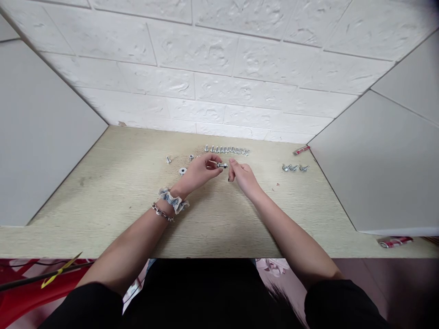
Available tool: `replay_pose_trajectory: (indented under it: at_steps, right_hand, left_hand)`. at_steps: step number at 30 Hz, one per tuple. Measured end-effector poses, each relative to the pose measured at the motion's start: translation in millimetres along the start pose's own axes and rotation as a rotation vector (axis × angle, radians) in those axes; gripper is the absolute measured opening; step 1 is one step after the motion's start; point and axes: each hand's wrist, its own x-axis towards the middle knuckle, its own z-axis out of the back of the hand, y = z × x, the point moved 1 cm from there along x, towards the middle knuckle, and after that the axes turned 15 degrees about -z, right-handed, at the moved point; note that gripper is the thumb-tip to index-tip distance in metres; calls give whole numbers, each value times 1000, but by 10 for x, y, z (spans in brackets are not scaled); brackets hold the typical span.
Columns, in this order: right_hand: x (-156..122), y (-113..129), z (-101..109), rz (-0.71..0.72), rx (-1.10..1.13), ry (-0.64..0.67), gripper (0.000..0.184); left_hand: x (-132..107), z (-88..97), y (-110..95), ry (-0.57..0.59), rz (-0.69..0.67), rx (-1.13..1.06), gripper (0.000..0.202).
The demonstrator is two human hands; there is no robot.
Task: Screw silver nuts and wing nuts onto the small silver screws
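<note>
My left hand (203, 172) pinches a silver bolt (222, 165) between thumb and fingers. The bolt lies sideways, its free end pointing right, with what looks like a nut on that end. Just right of it is my right hand (244, 177), its fingers curled and a small gap between them and the bolt; nothing shows in them. Beside my left hand lie a round washer (183, 171) and a nut (191, 157), partly hidden by the hand. Farther left a single bolt (168, 159) rests on the table. Behind my hands runs a row of several bolts (228, 150).
On the right of the wooden table (219, 228) lie several metal fasteners (293, 168). A red cylinder (302, 150) is by the right panel (394, 169); another red cylinder (396, 242) is near the front edge. A left panel (44, 137) and white brick wall (212, 91) enclose the table.
</note>
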Motion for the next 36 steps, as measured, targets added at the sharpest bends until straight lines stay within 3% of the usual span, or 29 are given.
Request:
replay_pose_trajectory:
  at_steps: [8, 14, 20, 29, 33, 36]
  right_hand:
    - [45, -61, -23, -58, 6, 76, 62]
    - [71, -65, -41, -95, 89, 79, 36]
    - [51, -35, -64, -27, 60, 55, 15]
    - [81, -63, -26, 30, 72, -35, 31]
    - [70, -53, -28, -59, 115, 8, 16]
    - [58, -56, -38, -85, 90, 121, 47]
  left_hand:
    - [-7, -27, 13, 54, -73, -19, 15]
    - [-4, -19, -17, 71, -72, -14, 14]
    - [8, -4, 13, 29, -49, 44, 15]
    - [10, 2, 13, -15, -19, 46, 17]
    - [9, -1, 12, -52, -22, 51, 18]
    - [2, -16, 10, -30, -51, 25, 18]
